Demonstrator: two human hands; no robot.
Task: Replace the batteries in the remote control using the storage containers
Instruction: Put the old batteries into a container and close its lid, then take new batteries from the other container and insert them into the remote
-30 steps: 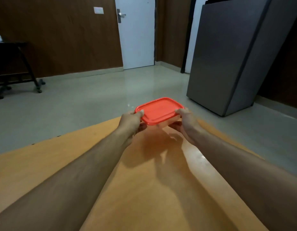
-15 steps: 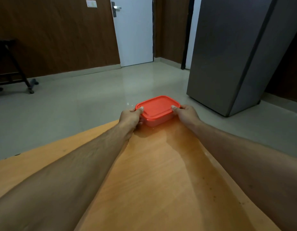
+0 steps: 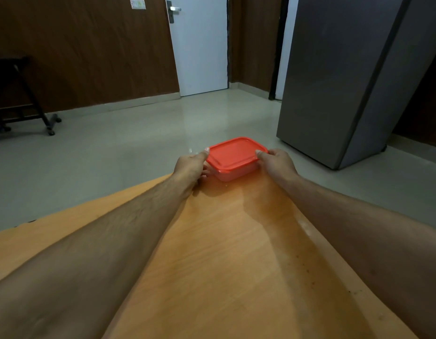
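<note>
Right now my left hand (image 3: 190, 167) and right hand (image 3: 276, 163) are both clamped on the box (image 3: 232, 171), one at each short end, thumbs laid over the edge of its red lid (image 3: 234, 152), fingers curled down the sides. Lid sits flat and closed on the clear tub. Box is just above centre of the frame, resting on the far edge of the orange table (image 3: 224, 253), close to the drop-off to the floor (image 3: 114, 148).

Progress, as I judge it: early or unclear. No remote, no batteries, no second box anywhere in view. Can't tell what's inside this one. Still to do, by my read: pop the lid, get batteries out, open the remote, swap, close up.

Grey fridge (image 3: 346, 77) upper right, white door (image 3: 199, 45) top centre.
</note>
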